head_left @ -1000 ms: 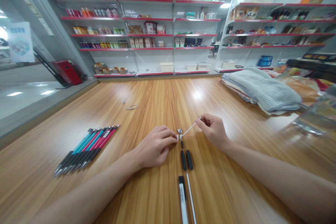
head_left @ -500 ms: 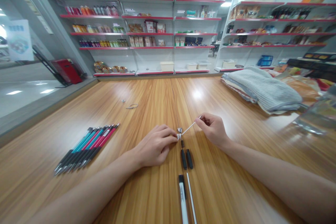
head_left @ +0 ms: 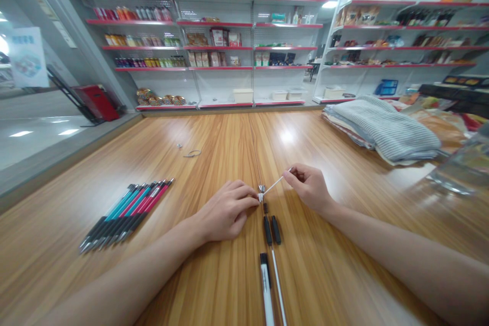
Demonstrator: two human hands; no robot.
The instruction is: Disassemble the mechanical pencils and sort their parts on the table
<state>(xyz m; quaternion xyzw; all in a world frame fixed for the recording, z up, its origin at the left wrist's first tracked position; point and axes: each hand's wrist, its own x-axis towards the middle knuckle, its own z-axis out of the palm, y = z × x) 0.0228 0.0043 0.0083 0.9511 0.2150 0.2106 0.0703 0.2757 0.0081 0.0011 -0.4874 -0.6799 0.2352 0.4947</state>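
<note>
My left hand rests on the table, its fingertips closed at a small white pen part. My right hand pinches the upper end of a thin white pen refill. This refill slants down to the left, its lower end at the white part; whether it is inside cannot be seen. Small silver cone tips stand just beyond. Nearer me lie small dark parts, two black grip sleeves, another white refill and a white pen barrel with a black clip.
A row of teal, red and black pens lies at left. A grey loop and a tiny metal piece are farther back. Folded striped cloth and a clear container occupy the right. Stocked shelves stand behind the table.
My right hand has shifted very slightly left with the refill, whose lower end is now closer to the white part. My left hand stays nearly still.
</note>
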